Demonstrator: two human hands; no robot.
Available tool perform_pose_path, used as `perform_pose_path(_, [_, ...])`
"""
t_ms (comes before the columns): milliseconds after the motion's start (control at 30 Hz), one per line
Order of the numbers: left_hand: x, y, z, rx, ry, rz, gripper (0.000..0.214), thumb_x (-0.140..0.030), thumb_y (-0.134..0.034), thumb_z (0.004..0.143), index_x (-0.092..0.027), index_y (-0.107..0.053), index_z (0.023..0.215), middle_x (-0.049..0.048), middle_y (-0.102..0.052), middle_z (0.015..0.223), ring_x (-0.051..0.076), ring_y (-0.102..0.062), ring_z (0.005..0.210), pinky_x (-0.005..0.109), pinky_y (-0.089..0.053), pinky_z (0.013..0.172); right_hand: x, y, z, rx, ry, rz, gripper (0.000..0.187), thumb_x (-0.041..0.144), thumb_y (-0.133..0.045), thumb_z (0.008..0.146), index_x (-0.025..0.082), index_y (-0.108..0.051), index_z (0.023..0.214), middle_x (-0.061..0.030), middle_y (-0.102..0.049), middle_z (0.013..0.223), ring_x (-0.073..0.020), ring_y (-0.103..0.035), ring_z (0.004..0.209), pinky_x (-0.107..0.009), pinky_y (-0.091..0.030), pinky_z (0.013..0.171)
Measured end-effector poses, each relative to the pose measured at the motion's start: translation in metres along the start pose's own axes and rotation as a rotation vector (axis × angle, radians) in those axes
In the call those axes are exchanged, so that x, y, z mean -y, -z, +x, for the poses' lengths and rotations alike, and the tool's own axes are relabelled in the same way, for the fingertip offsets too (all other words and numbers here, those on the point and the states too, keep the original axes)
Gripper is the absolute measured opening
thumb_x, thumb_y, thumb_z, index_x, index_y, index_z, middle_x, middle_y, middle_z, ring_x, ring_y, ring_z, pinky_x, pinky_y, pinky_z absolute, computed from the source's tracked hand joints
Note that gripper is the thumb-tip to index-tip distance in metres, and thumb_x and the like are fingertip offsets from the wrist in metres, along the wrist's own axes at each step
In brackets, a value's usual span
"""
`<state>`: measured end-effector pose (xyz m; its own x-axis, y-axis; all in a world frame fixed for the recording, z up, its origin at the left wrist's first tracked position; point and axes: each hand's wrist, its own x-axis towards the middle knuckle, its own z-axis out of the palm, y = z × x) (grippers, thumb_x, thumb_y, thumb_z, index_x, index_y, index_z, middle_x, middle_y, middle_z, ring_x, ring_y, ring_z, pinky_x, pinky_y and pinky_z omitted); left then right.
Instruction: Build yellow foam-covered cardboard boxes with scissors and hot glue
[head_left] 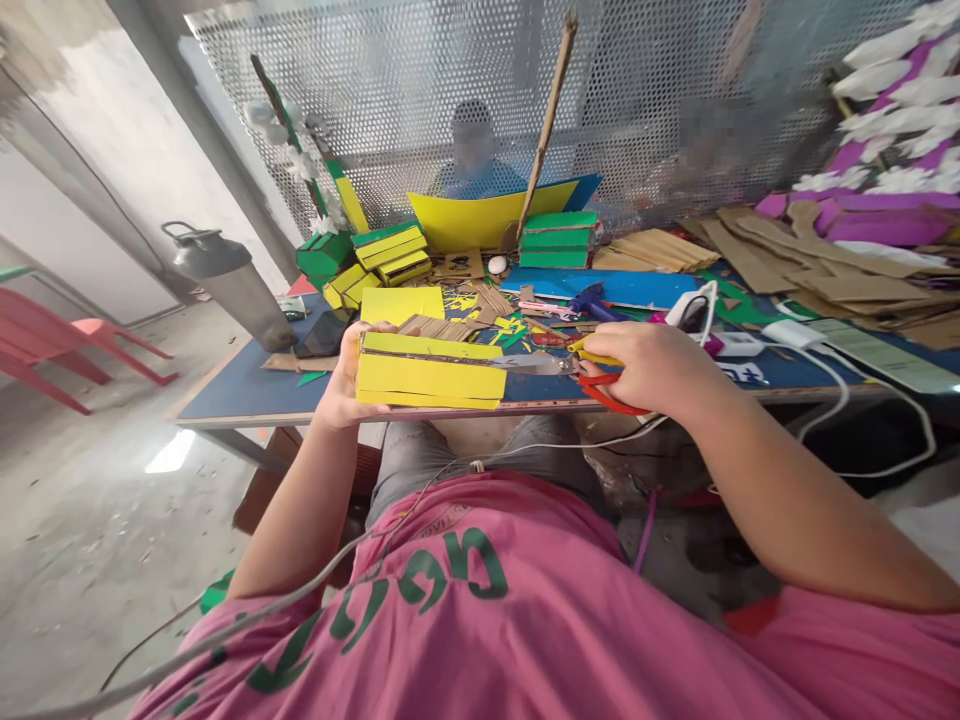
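Yellow card [429,378] held between left hand [346,385] fingers [373,328].

Your pink shirt [525,640] carries large green letters [450,572], upside down and creased, so no word reads clearly. The smaller print [442,522] above them is too blurred.

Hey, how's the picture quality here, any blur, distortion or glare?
Head view: the wide lens skews the blue table and grey wall; the left hand on the yellow cardboard stack and the right hand on the red-handled scissors are sharp; patches behind the perforated metal screen are blurred; a bright patch glares on the concrete floor.
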<state>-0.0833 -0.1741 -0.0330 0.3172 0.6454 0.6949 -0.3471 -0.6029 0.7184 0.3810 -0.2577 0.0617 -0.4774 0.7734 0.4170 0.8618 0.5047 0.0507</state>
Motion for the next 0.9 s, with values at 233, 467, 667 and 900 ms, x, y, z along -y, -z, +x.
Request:
perform_pose_path(233, [0.001,0.002,0.001,0.026,-0.021,-0.028,0.118,-0.041,-0.119,0.047,-0.047,-0.064,0.151,0.0071,-0.061,0.159,0.047,-0.058,0.163,0.070,-0.037,0.145,-0.002,0.000,-0.003,-0.038,0.016,-0.021,0.012,0.022,-0.065,0.096,0.025,-0.069,0.086,-0.0061,-0.075,0.095,-0.0253,-0.066,0.089,-0.037,-0.029,0.067])
perform_pose_path(467, [0.004,0.005,0.000,0.017,-0.023,-0.011,0.121,-0.040,-0.120,0.044,-0.048,-0.065,0.152,0.0074,-0.063,0.158,0.049,-0.054,0.166,0.072,-0.035,0.146,-0.001,0.001,-0.011,-0.053,-0.038,-0.074,0.013,0.024,-0.064,0.098,0.024,-0.073,0.088,-0.0080,-0.076,0.095,-0.0263,-0.067,0.088,-0.039,-0.027,0.065])
perform_pose_path(667, [0.001,0.002,0.000,0.020,-0.029,0.003,0.120,-0.037,-0.121,0.045,-0.045,-0.065,0.151,0.0080,-0.062,0.158,0.048,-0.059,0.162,0.072,-0.035,0.146,0.001,0.010,-0.018,-0.019,-0.052,-0.119,0.015,0.033,-0.066,0.101,0.025,-0.074,0.091,-0.0084,-0.077,0.096,-0.0263,-0.066,0.084,-0.039,-0.028,0.065])
perform_pose_path(900, [-0.001,0.000,0.000,0.009,-0.012,-0.002,0.117,-0.048,-0.119,0.048,-0.048,-0.063,0.150,0.0067,-0.063,0.158,0.048,-0.059,0.163,0.071,-0.040,0.143,-0.009,0.009,-0.019,-0.025,-0.034,-0.045,0.025,0.043,-0.065,0.102,0.025,-0.079,0.093,-0.0077,-0.080,0.097,-0.0252,-0.066,0.082,-0.038,-0.031,0.065])
